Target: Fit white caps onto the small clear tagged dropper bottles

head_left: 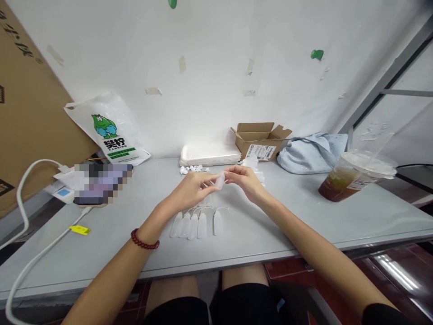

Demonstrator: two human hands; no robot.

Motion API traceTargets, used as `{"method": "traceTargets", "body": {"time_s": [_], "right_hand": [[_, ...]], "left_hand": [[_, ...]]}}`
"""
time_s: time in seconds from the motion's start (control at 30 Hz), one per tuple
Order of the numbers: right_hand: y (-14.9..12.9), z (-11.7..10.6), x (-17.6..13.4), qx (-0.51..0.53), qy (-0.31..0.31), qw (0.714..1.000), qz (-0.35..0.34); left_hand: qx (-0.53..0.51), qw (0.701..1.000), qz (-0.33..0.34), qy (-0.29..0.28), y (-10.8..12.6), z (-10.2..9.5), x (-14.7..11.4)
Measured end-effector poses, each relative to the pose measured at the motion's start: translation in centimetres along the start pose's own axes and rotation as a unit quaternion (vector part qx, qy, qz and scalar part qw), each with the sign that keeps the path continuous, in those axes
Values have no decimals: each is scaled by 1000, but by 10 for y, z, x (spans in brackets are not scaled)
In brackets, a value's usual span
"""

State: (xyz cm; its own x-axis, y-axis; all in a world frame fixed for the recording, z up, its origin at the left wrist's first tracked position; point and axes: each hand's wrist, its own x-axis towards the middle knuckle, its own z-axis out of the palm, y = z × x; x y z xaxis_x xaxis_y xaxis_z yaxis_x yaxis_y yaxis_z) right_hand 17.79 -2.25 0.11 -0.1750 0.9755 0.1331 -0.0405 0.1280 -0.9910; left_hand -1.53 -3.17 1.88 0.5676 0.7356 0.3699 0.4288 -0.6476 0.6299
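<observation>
Between the fingertips of my left hand is a small translucent plastic bottle, held tilted above the table. My right hand pinches at its upper end; whether a small part sits between those fingers is hidden. On the table below lie several similar bottles in a row, with thin, curved white stems at their far ends. One more bottle lies slightly apart on the right. Behind my left hand is a pile of small white caps. More translucent pieces lie behind my right hand, partly covered by it.
At the back stand a stack of white trays and an open cardboard box. A blue cloth bag and a lidded drink cup are to the right. Leftward are a phone, a white cable and a plastic bag.
</observation>
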Motion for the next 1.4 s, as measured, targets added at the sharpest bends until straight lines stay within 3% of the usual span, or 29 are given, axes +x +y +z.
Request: {"method": "traceTargets", "body": {"time_s": [0.33, 0.47, 0.83, 1.07, 1.4], "right_hand": [[8, 0, 2, -84, 25, 987, -131], [7, 2, 0, -102, 42, 984, -143], [13, 13, -6, -119, -44, 974, -189], [15, 13, -6, -87, -34, 980, -178], [6, 15, -8, 6, 7, 998, -62]], "left_hand": [[-25, 996, -10, 84, -3, 6, 2], [-20, 994, 2, 109, -6, 12, 4], [60, 984, 108, 130, -19, 24, 7], [84, 975, 132, 157, -18, 25, 6], [57, 991, 54, 111, -15, 27, 6]]}}
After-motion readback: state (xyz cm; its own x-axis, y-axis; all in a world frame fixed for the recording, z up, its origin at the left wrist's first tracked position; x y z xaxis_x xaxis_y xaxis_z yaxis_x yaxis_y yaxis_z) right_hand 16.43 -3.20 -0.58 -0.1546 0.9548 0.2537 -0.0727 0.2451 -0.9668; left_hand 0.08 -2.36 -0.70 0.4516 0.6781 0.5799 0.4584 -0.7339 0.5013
